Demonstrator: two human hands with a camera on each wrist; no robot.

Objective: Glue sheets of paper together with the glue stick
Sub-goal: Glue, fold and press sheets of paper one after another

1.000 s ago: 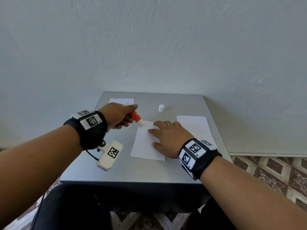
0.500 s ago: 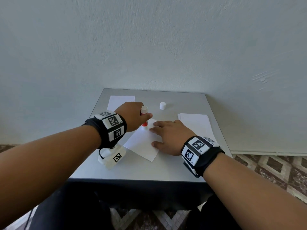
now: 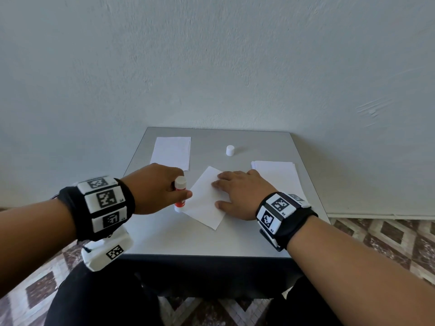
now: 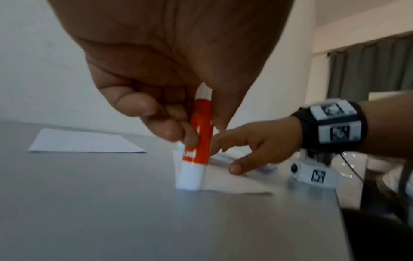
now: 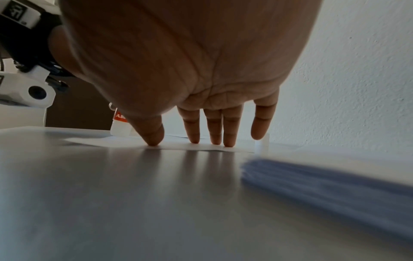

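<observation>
My left hand (image 3: 164, 187) grips an orange and white glue stick (image 3: 180, 194) upright, its lower white end down at the left edge of a turned white sheet (image 3: 204, 203). The left wrist view shows fingers and thumb wrapped round the glue stick (image 4: 197, 141), its end touching the sheet (image 4: 225, 183) near the corner. With straight fingers my right hand (image 3: 237, 191) lies flat on the sheet's right part. In the right wrist view the fingertips (image 5: 194, 139) and thumb press the sheet (image 5: 196, 146) onto the table.
The grey table (image 3: 188, 241) stands against a pale wall. A single white sheet (image 3: 171, 151) lies at the back left, the white glue cap (image 3: 230, 150) stands at the back middle, and a paper stack (image 3: 280, 175) lies right of my right hand.
My left hand swung the glue stick from pointing sideways to upright and brought it down nearer, to the sheet's left edge. The sheet turned under my right hand.
</observation>
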